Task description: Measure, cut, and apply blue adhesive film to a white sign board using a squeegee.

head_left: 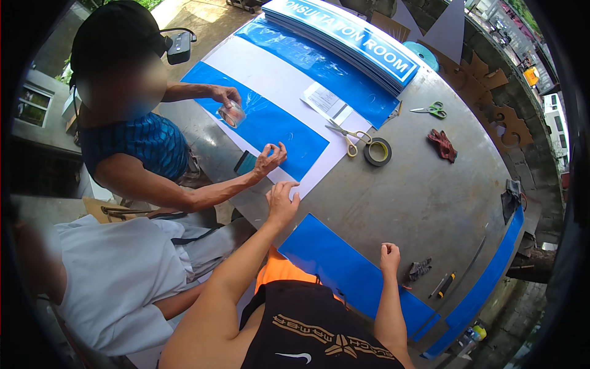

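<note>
My left hand (283, 202) rests at the near corner of a white sheet (319, 169) that carries a blue panel (289, 138), its fingers apart and slightly bent. Over the table's near side, above a separate blue strip (338, 258), my right hand (389, 257) is closed with the fingertips pressed together; whether something thin is in them cannot be made out. Across the blue panel, a co-worker in a dark cap holds a roll of clear tape (232, 115) in one hand. The co-worker's other hand (270, 158) hovers near the panel's edge, close to my left hand.
Scissors (350, 136), black tape (377, 152), green-handled scissors (436, 109) and a dark red glove (442, 146) lie on the metal table (393, 197). A yellow-black cutter (447, 285) is right of my right hand. Blue signs (350, 37) are stacked at the back. Another person sits left.
</note>
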A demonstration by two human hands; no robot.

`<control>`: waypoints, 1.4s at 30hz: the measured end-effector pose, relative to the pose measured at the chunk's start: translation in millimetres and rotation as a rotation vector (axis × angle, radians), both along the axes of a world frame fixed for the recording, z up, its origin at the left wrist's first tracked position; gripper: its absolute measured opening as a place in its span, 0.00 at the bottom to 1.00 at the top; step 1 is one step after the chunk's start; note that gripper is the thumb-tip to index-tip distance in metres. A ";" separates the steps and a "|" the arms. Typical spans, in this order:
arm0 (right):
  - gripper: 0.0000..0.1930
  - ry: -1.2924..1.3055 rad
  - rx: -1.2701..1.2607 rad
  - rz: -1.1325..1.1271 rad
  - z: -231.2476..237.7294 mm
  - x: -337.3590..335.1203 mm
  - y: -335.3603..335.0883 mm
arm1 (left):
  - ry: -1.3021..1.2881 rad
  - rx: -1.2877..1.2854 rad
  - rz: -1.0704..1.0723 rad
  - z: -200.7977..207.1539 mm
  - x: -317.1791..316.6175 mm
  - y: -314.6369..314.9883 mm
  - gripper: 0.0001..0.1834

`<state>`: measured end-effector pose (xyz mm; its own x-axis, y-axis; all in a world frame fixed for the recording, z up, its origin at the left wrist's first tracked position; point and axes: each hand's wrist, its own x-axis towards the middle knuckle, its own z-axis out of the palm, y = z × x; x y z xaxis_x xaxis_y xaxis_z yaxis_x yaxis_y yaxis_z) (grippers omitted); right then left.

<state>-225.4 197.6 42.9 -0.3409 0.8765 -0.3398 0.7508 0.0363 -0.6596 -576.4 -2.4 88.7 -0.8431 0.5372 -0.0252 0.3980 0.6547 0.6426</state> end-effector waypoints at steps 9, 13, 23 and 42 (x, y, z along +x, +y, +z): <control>0.11 0.003 -0.055 0.027 10.2 -12.4 -1.4 | -0.030 0.043 -0.125 9.2 -19.2 10.2 0.15; 0.12 -0.002 -0.082 0.057 11.2 -12.0 -5.1 | -0.107 -0.029 -0.195 14.8 -8.7 -4.1 0.13; 0.13 -0.004 -0.099 0.019 -3.4 29.8 -28.5 | -0.305 -0.142 -0.462 6.4 69.6 -48.6 0.12; 0.12 -0.051 -0.088 -0.046 4.8 118.3 -65.6 | -0.244 -0.148 -0.458 14.2 108.5 -49.5 0.12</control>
